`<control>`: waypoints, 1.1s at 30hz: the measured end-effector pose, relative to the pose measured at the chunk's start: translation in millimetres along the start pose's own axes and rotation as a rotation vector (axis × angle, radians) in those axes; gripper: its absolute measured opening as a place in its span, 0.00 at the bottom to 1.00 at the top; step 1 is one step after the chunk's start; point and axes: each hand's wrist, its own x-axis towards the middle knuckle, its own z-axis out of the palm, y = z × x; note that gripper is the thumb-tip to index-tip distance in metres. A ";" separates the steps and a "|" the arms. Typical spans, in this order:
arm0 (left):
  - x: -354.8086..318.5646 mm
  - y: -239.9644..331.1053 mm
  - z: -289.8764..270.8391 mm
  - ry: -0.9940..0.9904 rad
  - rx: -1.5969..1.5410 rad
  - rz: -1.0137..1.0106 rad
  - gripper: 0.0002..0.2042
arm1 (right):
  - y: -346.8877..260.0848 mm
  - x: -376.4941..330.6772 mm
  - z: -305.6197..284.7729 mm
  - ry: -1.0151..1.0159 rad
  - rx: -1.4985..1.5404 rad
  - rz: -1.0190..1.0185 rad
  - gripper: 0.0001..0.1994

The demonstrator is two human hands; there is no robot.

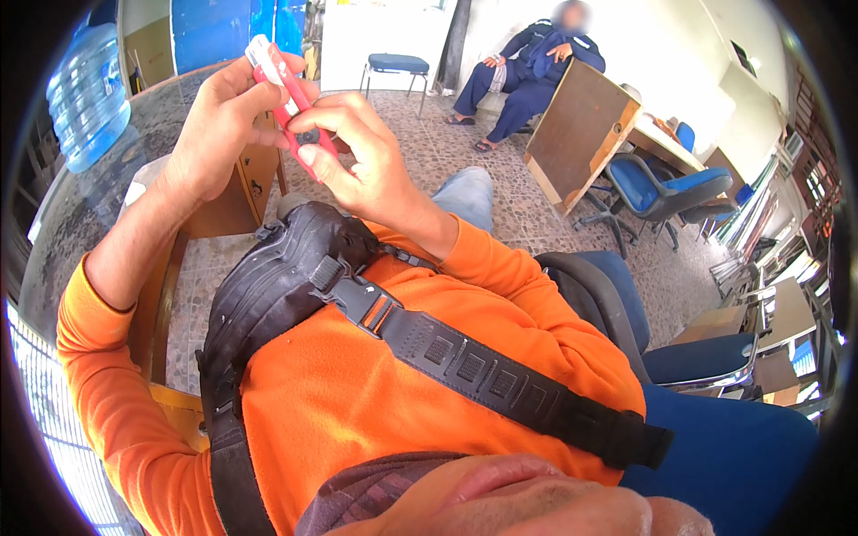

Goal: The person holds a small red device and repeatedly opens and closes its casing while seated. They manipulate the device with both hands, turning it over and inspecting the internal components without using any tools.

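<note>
Both hands are raised in front of my chest on a slim red box cutter [288,109], which has a pale upper end and a black slider near its lower end. My left hand [225,121] grips its upper part between thumb and fingers. Lower down, my right hand [359,161] pinches it near the slider, thumb on the front. No bare blade can be made out. A black chest bag [268,277] hangs on straps over my orange top, just below the hands.
At my left stands a dark, glossy tabletop [67,237] with a large blue water bottle [88,98]. Ahead are a blue-topped stool [398,64] and a seated person [527,67]. To the right are a wooden desk [585,134], a blue swivel chair [666,188] and another chair [697,360].
</note>
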 end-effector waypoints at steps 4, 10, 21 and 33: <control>0.5 1.1 -1.2 -0.043 -0.070 0.037 0.19 | -4.0 -2.3 -0.7 0.092 -0.041 0.030 0.13; 1.6 -3.4 -3.0 -0.061 -0.104 0.075 0.18 | 0.4 -0.8 2.3 0.205 -0.111 0.018 0.15; 5.5 -10.5 3.3 -0.130 -0.144 0.107 0.15 | 11.8 -11.1 0.9 0.221 -0.003 0.096 0.14; -1.3 -1.4 5.2 -0.070 -0.065 0.047 0.18 | 10.5 -9.0 4.6 0.144 -0.048 -0.050 0.14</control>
